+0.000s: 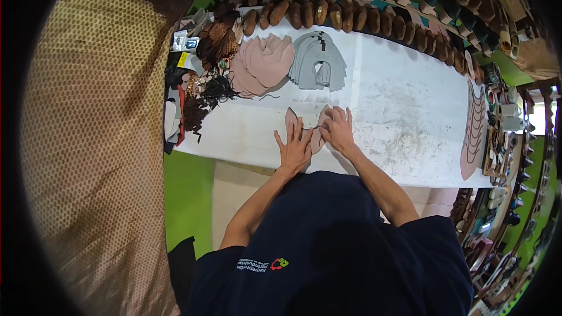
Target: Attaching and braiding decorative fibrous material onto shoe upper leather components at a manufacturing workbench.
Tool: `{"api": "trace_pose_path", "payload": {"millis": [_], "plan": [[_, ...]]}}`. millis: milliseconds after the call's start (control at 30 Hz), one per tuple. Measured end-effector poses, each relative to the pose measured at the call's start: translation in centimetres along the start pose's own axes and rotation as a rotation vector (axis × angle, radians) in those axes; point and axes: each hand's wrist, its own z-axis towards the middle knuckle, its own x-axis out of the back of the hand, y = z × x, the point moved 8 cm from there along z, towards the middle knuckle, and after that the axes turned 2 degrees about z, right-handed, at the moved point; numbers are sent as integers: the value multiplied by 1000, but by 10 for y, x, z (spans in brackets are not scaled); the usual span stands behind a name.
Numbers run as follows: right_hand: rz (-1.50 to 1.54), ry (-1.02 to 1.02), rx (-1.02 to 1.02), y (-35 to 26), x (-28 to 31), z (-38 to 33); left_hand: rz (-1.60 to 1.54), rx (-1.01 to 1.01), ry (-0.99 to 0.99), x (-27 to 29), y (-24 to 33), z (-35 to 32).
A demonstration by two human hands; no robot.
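Observation:
A pale pink shoe-upper piece [318, 142] with pointed ends lies on the white table close to me. My left hand [294, 147] rests flat over its left part, fingers spread. On the other side, my right hand [339, 130] has its fingers bent, with thumb and fingertips gripping the piece near its middle. A short dark line, perhaps an edge or cord, shows between the two hands. The fingers hide part of the piece, so its full outline cannot be made out.
Beyond my hands lie a fanned pink stack [263, 64] and a grey stack of curved cut pieces [310, 64]. Brown straps and black cords [218, 90] pile up at left. Shoe lasts [351, 19] line the back edge. Overlapping pink pieces [472, 140] lie at the right end.

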Motion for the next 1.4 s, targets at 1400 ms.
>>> {"api": "trace_pose_path", "payload": {"millis": [1400], "plan": [[-220, -110, 208, -11, -1, 35, -11, -61, -23, 7, 7, 18]]}}
